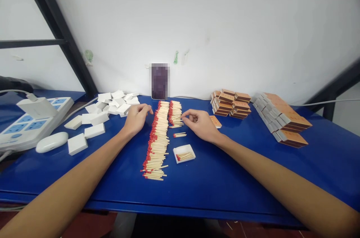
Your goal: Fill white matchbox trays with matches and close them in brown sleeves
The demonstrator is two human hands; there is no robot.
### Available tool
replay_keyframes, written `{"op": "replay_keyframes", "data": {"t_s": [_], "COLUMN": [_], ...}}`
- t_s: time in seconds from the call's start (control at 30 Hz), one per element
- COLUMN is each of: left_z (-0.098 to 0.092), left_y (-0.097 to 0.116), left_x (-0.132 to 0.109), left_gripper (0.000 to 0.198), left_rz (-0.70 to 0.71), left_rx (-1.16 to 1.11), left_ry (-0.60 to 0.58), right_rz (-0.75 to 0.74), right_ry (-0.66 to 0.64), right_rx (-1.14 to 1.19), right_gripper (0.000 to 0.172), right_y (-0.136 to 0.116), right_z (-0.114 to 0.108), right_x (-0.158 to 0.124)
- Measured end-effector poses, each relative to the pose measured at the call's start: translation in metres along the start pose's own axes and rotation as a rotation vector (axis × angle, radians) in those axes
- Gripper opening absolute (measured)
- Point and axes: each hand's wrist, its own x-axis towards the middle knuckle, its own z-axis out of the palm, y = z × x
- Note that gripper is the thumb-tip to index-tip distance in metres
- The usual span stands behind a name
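Two rows of red-tipped matches lie on the blue table point(225, 170): a long row point(157, 140) and a shorter row point(175, 114) to its right. My left hand point(137, 118) rests beside the long row's far end, fingers curled, nothing visible in them. My right hand point(200, 122) is at the shorter row's right edge, fingertips pinched on some matches. A small white tray point(184, 153) with a few matches sits near me, below my right hand. A few loose matches point(179, 134) lie between the tray and the short row.
White inner trays point(98, 116) are heaped at the left. Orange matchbox sleeves point(230, 104) are stacked at the right, with a longer leaning row point(284, 118) beyond. A power strip point(30, 121) and a white case point(52, 142) sit far left. A blurred card point(159, 80) leans on the wall.
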Motion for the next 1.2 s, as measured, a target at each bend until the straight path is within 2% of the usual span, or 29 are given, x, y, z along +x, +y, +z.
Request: {"op": "replay_keyframes", "data": {"t_s": [0.07, 0.13, 0.33, 0.53, 1.0, 1.2], "left_z": [0.0, 0.0, 0.0, -0.001, 0.0, -0.001], "left_y": [-0.002, -0.003, -0.004, -0.002, -0.004, -0.004], "left_x": [0.001, 0.002, 0.001, 0.0, 0.001, 0.001], "left_gripper": [0.032, 0.032, 0.032, 0.031, 0.031, 0.031], "left_rz": [0.0, 0.0, -0.005, -0.009, -0.007, -0.012], "left_rx": [-0.004, -0.009, -0.019, -0.024, -0.018, -0.02], "left_ry": [0.001, 0.004, 0.009, 0.012, 0.008, 0.01], "right_rz": [0.043, 0.01, -0.106, -0.187, -0.184, -0.192], "right_ry": [0.043, 0.03, -0.142, -0.254, -0.291, -0.289], "right_rx": [0.036, 0.009, -0.159, -0.218, -0.25, -0.284], "right_gripper": [0.015, 0.015, 0.015, 0.033, 0.042, 0.038], "right_y": [0.003, 0.003, -0.001, -0.005, -0.007, -0.006], "right_z": [0.0, 0.0, 0.001, -0.001, -0.002, -0.002], "right_x": [-0.002, -0.004, -0.007, -0.009, -0.011, -0.011]}}
